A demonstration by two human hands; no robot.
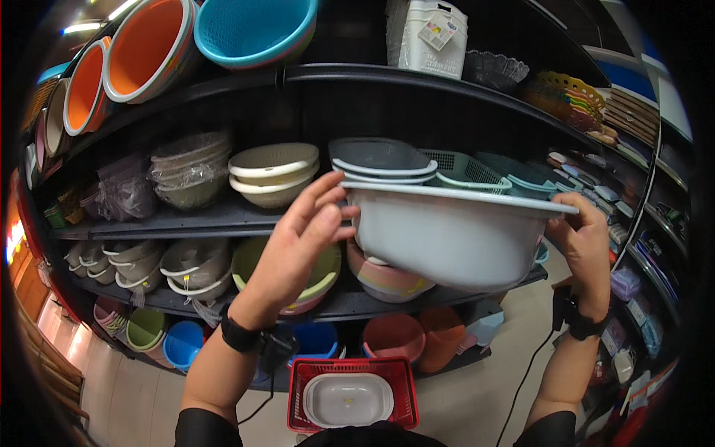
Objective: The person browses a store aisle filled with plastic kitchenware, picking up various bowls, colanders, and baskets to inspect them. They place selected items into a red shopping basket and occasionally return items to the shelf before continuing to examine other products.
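Observation:
A large light grey-blue plastic basin (447, 237) is held up in front of the shelves, its rim slightly tilted and its outer wall facing me. My right hand (581, 234) grips the right end of its rim, thumb below and fingers above. At the left end, my left hand (310, 229) has its fingers spread beside the rim; whether they touch it is hard to tell. Behind the basin stands a stack of dark grey basins with pale rims (382, 159). Below me, a red plastic basket (352, 366) contains a white oval basin (349, 399).
Cream colanders (273, 170) and a green mesh basket (469, 170) sit on the middle shelf (184, 220). Underneath it are a pink patterned bowl (391, 279) and a green basin (318, 262). Blue (184, 341) and red buckets (394, 335) stand at the bottom. A cable (525, 380) hangs by my right arm.

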